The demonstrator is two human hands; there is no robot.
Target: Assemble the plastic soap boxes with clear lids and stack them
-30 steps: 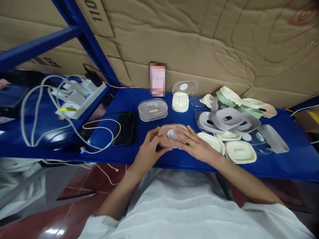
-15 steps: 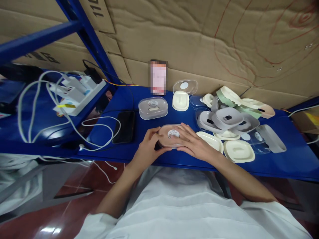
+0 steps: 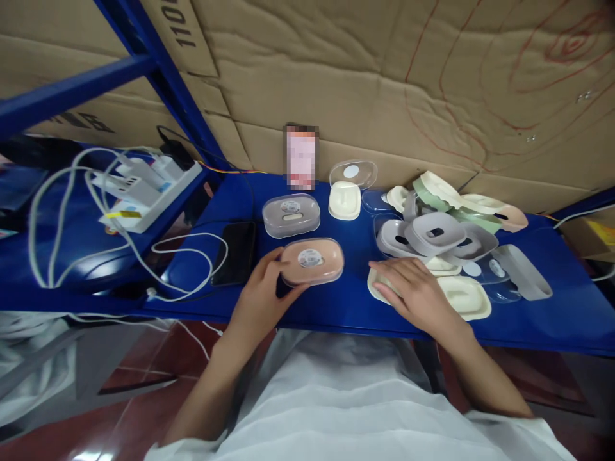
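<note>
Box point(image 3: 324, 264), peach under a clear lid point(image 3: 334, 253), lies on the blue table point(image 3: 353, 304), its left end held by thumb and fingers of the left hand point(image 3: 259, 298). Right hand point(image 3: 419, 291) bends over a cream tray point(image 3: 385, 280), grip unclear. Round label point(image 3: 310, 258) is unreadable; cardboard point(image 3: 312, 70) shows "110". Bare tabletop separates box and right hand, near the front edge.

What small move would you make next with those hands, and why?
I'd probably have the left hand move the peach box beside the gray box just behind it: both look lidded, only the left hand grips the peach one, and the right hand is over a cream tray.
</note>
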